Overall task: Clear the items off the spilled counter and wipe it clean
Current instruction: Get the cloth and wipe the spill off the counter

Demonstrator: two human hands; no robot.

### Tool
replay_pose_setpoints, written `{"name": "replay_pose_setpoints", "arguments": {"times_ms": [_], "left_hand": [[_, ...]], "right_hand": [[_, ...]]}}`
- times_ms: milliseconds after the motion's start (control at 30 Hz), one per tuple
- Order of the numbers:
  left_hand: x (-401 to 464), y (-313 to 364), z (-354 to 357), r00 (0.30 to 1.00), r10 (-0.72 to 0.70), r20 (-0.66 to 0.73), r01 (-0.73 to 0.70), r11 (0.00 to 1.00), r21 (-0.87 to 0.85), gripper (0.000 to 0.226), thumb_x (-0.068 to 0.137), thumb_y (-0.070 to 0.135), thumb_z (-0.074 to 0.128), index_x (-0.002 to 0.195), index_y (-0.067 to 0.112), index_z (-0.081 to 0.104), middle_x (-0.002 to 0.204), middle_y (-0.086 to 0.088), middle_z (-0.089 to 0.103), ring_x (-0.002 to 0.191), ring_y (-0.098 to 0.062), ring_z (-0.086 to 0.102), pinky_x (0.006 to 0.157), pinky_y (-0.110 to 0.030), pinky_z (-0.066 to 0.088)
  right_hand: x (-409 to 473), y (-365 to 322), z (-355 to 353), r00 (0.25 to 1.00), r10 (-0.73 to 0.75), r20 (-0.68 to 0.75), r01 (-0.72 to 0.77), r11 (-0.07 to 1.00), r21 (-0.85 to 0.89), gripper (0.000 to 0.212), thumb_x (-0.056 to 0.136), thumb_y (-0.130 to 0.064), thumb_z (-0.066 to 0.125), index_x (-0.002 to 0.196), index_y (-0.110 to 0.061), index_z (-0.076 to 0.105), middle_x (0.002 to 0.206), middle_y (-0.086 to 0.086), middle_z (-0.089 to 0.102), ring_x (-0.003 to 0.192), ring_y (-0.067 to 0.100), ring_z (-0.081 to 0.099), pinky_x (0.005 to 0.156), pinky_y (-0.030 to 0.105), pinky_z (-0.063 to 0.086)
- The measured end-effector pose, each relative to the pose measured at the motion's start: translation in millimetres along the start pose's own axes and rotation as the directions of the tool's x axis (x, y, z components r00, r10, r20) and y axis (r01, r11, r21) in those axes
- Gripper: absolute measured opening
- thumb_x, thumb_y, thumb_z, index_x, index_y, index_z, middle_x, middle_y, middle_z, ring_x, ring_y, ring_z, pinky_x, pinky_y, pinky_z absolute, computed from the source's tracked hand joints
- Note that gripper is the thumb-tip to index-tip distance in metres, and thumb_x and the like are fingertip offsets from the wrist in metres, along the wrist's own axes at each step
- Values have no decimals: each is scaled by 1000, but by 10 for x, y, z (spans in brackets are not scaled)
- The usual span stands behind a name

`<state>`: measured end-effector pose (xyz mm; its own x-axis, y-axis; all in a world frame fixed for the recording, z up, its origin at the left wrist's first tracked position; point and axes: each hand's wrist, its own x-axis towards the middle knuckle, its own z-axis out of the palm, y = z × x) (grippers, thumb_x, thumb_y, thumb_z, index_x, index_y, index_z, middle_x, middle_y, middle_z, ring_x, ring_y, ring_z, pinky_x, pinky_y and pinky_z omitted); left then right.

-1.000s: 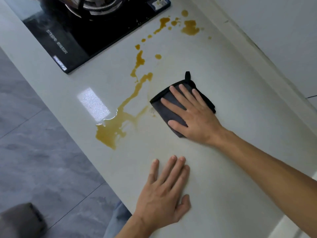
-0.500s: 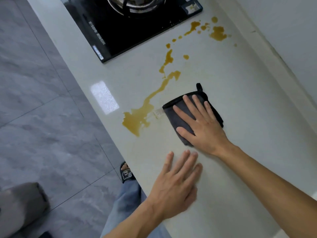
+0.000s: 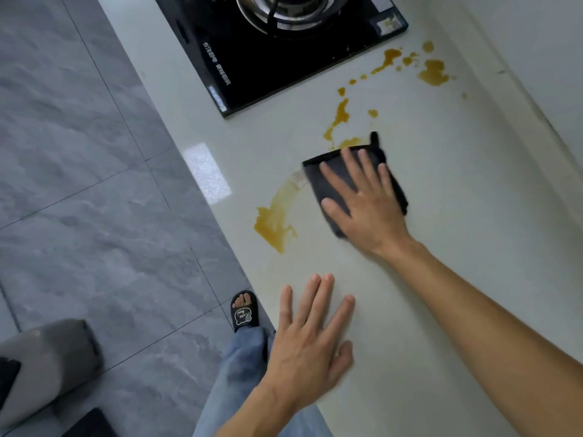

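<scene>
A dark grey cloth [image 3: 331, 178] lies flat on the pale counter [image 3: 457, 184]. My right hand [image 3: 362, 203] presses on it with straight, spread fingers. A brown liquid spill runs across the counter: a pool [image 3: 273, 228] near the front edge left of the cloth, a thin smear curving up to the cloth, and a trail of drops [image 3: 342, 113] leading to blotches [image 3: 433, 72] near the back wall. My left hand [image 3: 310, 339] rests flat on the counter near the front edge, fingers straight, holding nothing.
A black glass gas hob [image 3: 284, 58] is set into the counter at the top, its corner close to the spill. The counter's front edge runs diagonally; beyond it lie grey floor tiles [image 3: 94, 184], my sandalled foot [image 3: 243, 312] and a grey object [image 3: 44, 361] at the lower left.
My right hand has slid the cloth along the spill toward the hob, wiping away the middle streak and leaving a faint smear. My left hand stays flat on the counter.
</scene>
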<state>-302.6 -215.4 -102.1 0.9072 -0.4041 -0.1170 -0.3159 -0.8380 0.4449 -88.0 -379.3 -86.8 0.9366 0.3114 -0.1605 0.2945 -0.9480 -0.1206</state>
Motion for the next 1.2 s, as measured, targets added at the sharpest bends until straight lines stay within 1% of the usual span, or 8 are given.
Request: {"name": "replay_pose_setpoints", "arguments": {"times_ms": [133, 233, 333, 400, 700, 800, 1000, 1200], "left_hand": [[-22, -14, 57, 995, 37, -90, -39, 999, -15, 72, 89, 45, 64, 156, 22, 48, 172, -14, 27, 162, -36, 19, 123, -71, 20], [-16, -10, 84, 992, 39, -124, -40, 999, -4, 74, 85, 44, 65, 154, 20, 51, 168, -12, 36, 159, -35, 28, 123, -71, 21], [0, 1, 85, 995, 21, -98, -23, 1000, -20, 79, 82, 46, 65, 156, 22, 47, 162, -10, 40, 157, -35, 31, 124, -70, 20], [2, -6, 83, 997, 13, -82, -15, 999, -31, 81, 81, 47, 65, 156, 23, 47, 158, -9, 43, 155, -33, 33, 123, -70, 22], [1, 9, 17, 991, 10, -134, -17, 998, -54, 76, 81, 47, 66, 152, 23, 53, 168, -9, 39, 158, -31, 33, 123, -68, 23], [-4, 12, 28, 991, 3, -133, -12, 997, -72, 77, 78, 46, 68, 151, 23, 55, 166, -10, 41, 158, -32, 33, 122, -69, 24], [16, 0, 84, 991, -13, -132, 0, 995, -97, 68, 69, 43, 71, 134, 23, 68, 141, -9, 61, 141, -36, 49, 125, -65, 24], [33, -5, -42, 997, 7, -80, -13, 997, -71, 78, 74, 45, 69, 149, 25, 57, 164, -8, 45, 157, -28, 35, 124, -63, 26]], "right_hand": [[-303, 61, 45, 1000, 6, 15, -6, 1000, 10, 66, 105, -60, 28, 164, -41, 5, 174, 1, -8, 160, 25, -13, 128, 56, 3], [-468, -162, 115, 977, -212, 21, 212, 977, -13, 66, 104, -57, 34, 164, -40, 13, 174, 3, -2, 160, 29, -6, 126, 59, 10], [-293, -531, 163, 882, -471, 15, 471, 882, -2, 62, 104, -56, 39, 162, -42, 23, 174, 1, 5, 161, 28, 0, 127, 55, 10], [-133, -826, 200, 852, -524, -3, 524, 852, 1, 60, 103, -57, 39, 161, -44, 25, 174, 0, 8, 161, 26, 2, 128, 54, 10], [0, -455, 72, 990, -136, 28, 137, 990, -25, 64, 104, -58, 28, 164, -41, 12, 174, 3, -4, 160, 27, -9, 126, 58, 7], [-362, -436, 122, 986, -164, 38, 165, 986, -20, 66, 104, -57, 31, 164, -39, 13, 174, 6, -3, 160, 31, -8, 125, 62, 11], [-106, -1162, 226, 895, -444, -34, 446, 893, 58, 63, 99, -58, 46, 159, -46, 31, 173, 1, 12, 161, 26, 4, 126, 57, 12], [795, -1168, 53, 983, -182, 18, 182, 982, 42, 63, 101, -63, 33, 161, -50, 16, 174, -2, -1, 161, 24, -7, 127, 55, 0]]}}
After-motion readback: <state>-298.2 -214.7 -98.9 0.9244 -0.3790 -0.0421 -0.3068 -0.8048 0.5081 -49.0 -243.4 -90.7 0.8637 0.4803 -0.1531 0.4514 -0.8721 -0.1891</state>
